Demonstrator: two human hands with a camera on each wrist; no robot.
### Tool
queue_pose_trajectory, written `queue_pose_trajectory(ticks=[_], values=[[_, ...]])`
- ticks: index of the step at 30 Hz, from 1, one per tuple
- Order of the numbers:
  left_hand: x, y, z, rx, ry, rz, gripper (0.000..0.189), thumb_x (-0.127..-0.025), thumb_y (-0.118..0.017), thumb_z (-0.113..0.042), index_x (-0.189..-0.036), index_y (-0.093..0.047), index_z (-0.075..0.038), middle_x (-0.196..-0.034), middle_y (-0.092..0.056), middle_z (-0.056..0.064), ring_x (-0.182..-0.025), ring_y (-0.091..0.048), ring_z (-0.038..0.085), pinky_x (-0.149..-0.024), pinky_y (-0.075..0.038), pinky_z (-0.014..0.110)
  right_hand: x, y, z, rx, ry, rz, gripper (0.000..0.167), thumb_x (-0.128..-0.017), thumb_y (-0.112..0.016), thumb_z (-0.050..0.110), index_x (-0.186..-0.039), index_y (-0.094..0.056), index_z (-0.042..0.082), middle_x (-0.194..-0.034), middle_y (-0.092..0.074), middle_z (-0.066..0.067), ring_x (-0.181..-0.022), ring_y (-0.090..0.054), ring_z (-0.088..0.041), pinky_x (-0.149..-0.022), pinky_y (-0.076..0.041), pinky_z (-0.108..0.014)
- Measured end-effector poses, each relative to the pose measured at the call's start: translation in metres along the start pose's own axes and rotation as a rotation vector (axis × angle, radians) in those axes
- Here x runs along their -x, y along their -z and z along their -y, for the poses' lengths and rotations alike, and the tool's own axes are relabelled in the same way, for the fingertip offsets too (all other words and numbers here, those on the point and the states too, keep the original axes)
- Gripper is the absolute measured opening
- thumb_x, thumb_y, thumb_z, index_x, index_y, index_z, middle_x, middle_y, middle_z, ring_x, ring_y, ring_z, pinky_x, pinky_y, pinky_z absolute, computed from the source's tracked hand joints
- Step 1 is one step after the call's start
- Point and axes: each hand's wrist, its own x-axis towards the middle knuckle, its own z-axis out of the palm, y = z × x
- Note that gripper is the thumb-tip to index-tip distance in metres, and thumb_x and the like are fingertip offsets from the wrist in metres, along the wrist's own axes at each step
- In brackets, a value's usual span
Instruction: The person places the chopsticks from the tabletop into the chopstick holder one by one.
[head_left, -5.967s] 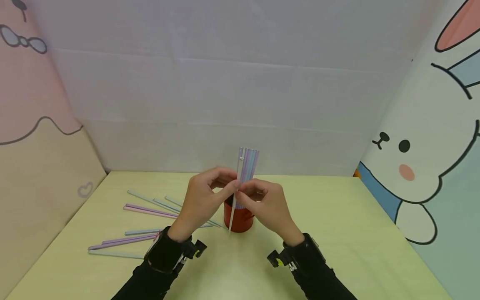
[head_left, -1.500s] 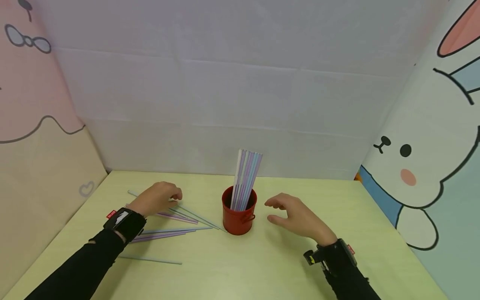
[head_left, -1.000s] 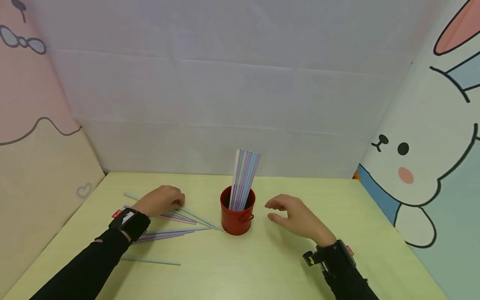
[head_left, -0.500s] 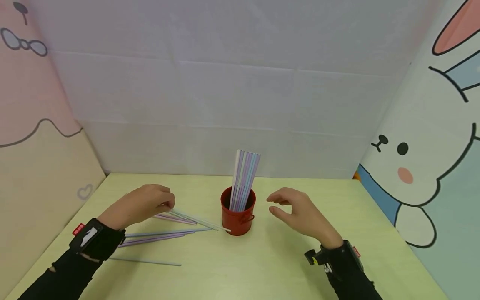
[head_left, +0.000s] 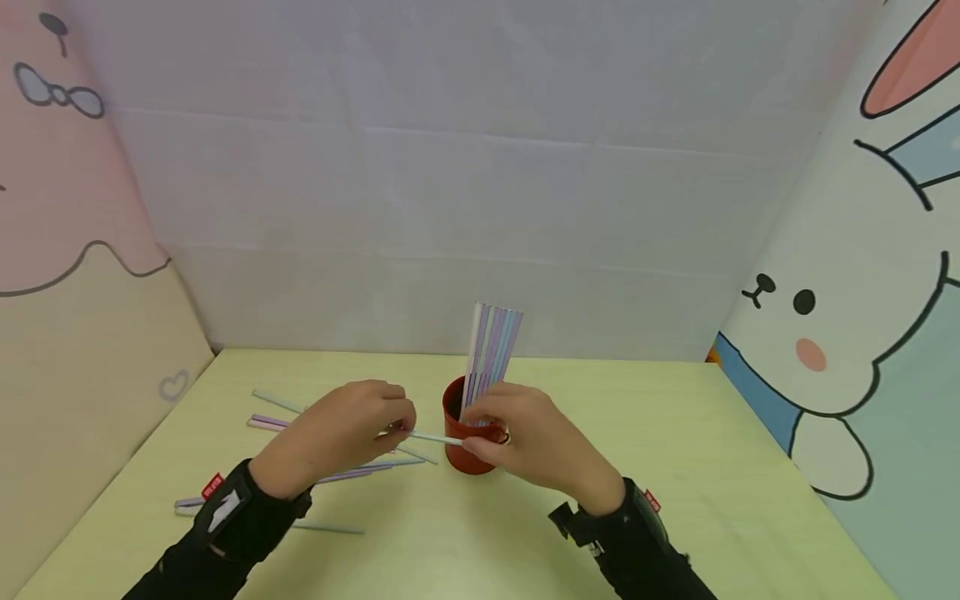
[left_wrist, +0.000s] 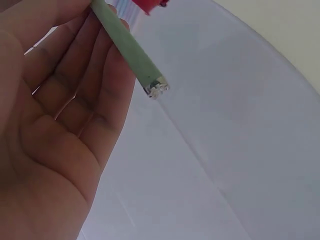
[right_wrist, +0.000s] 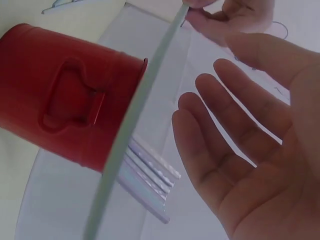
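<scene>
My left hand (head_left: 352, 433) pinches a pale green straw (head_left: 437, 438) between thumb and fingertips. The straw's tip (left_wrist: 157, 89) has a clear crumpled end in the left wrist view. My right hand (head_left: 536, 437) is at the straw's other end, in front of the red pail (head_left: 468, 464). In the right wrist view, its fingers (right_wrist: 192, 135) are spread and loosely bent, apart from the straw. Several purple, blue and white straws (head_left: 491, 342) stand in the pail, leaning right. The pail's side handle (right_wrist: 72, 100) shows in the right wrist view.
Loose straws lie on the left of the pale yellow table (head_left: 675, 467): purple ones (head_left: 268, 422), a pale green one (head_left: 330, 528) nearer the front, and others partly hidden by my left arm. A white wall sheet (head_left: 412, 192) closes off the back.
Six seconds ago both hands held a white straw at the pail, now standing inside. My left hand has since picked up a green straw and brought it right; my right hand has moved left to it.
</scene>
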Motion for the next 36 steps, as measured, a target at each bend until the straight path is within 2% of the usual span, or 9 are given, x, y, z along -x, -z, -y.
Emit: queue_pose_trajectory(ticks=[6,13,18,22,24,28,31,33,36], values=[[-0.02,-0.011,-0.022,0.0,0.001,-0.077,0.019,-0.087,-0.086,-0.004,-0.084,-0.071,-0.016,-0.077,-0.058,-0.009,-0.07,-0.048,0.005,-0.063,-0.046,0.019,-0.008,-0.014,0.009,0.144,-0.05,0.013,0.011,-0.089,-0.088,0.014,-0.096,-0.079,0.011,-0.093,-0.073,0.001,-0.088,-0.064,-0.015,-0.08,-0.058,-0.025],[-0.028,-0.023,-0.038,0.017,0.058,-0.097,0.018,-0.084,-0.09,-0.007,-0.085,-0.072,-0.013,-0.079,-0.064,-0.004,-0.07,-0.05,0.009,-0.064,-0.049,0.02,-0.007,-0.02,0.009,0.164,-0.094,0.022,0.011,-0.088,-0.089,0.012,-0.088,-0.078,0.012,-0.085,-0.071,0.004,-0.079,-0.063,-0.01,-0.076,-0.059,-0.024],[-0.029,-0.027,-0.04,0.012,0.059,-0.111,0.022,-0.084,-0.091,-0.009,-0.084,-0.07,-0.013,-0.079,-0.064,-0.004,-0.069,-0.048,0.009,-0.063,-0.046,0.019,-0.005,-0.02,0.007,0.178,-0.096,0.036,0.011,-0.089,-0.087,0.009,-0.09,-0.077,0.011,-0.085,-0.072,0.003,-0.078,-0.065,-0.01,-0.077,-0.06,-0.025],[-0.028,-0.025,-0.035,0.099,0.073,-0.112,0.014,-0.088,-0.089,-0.015,-0.092,-0.076,-0.014,-0.084,-0.068,-0.006,-0.073,-0.053,0.007,-0.066,-0.05,0.019,-0.004,-0.015,0.004,0.186,-0.094,0.062,0.011,-0.089,-0.087,0.009,-0.091,-0.077,0.012,-0.088,-0.073,0.002,-0.079,-0.065,-0.011,-0.076,-0.061,-0.025],[-0.027,-0.022,-0.029,0.166,0.091,-0.148,0.011,-0.093,-0.085,-0.019,-0.101,-0.078,-0.015,-0.089,-0.07,-0.008,-0.077,-0.058,0.005,-0.068,-0.054,0.022,-0.003,-0.009,0.001,0.159,-0.098,0.079,0.01,-0.089,-0.087,0.008,-0.091,-0.077,0.011,-0.088,-0.073,0.003,-0.078,-0.063,-0.01,-0.074,-0.059,-0.024],[-0.025,-0.02,-0.011,0.296,0.198,-0.321,0.019,-0.103,-0.073,-0.023,-0.12,-0.077,-0.016,-0.103,-0.075,-0.007,-0.086,-0.068,0.006,-0.076,-0.06,0.03,0.0,0.012,-0.005,0.065,-0.122,0.069,0.009,-0.091,-0.084,0.005,-0.094,-0.078,0.011,-0.087,-0.07,0.006,-0.076,-0.06,-0.006,-0.07,-0.056,-0.022],[-0.026,-0.03,0.002,0.402,0.32,-0.436,0.026,-0.107,-0.067,-0.021,-0.13,-0.074,-0.013,-0.111,-0.077,-0.003,-0.093,-0.072,0.011,-0.084,-0.062,0.035,0.005,0.03,-0.009,0.019,-0.138,-0.006,0.01,-0.092,-0.083,0.005,-0.097,-0.079,0.014,-0.087,-0.07,0.009,-0.076,-0.062,-0.003,-0.069,-0.058,-0.022],[-0.028,-0.042,0.008,0.482,0.385,-0.456,0.031,-0.107,-0.067,-0.022,-0.136,-0.07,-0.012,-0.117,-0.076,0.001,-0.101,-0.073,0.016,-0.091,-0.062,0.04,0.007,0.04,-0.012,-0.015,-0.143,-0.09,0.013,-0.092,-0.084,0.005,-0.099,-0.079,0.015,-0.089,-0.071,0.009,-0.076,-0.065,-0.002,-0.07,-0.059,-0.023],[-0.034,-0.062,0.011,0.606,0.443,-0.413,0.047,-0.105,-0.07,-0.029,-0.148,-0.06,-0.011,-0.131,-0.072,0.007,-0.117,-0.069,0.024,-0.102,-0.058,0.046,0.005,0.05,-0.015,-0.071,-0.151,-0.239,0.015,-0.091,-0.084,0.004,-0.102,-0.079,0.013,-0.091,-0.074,0.006,-0.076,-0.069,-0.005,-0.071,-0.061,-0.024]])
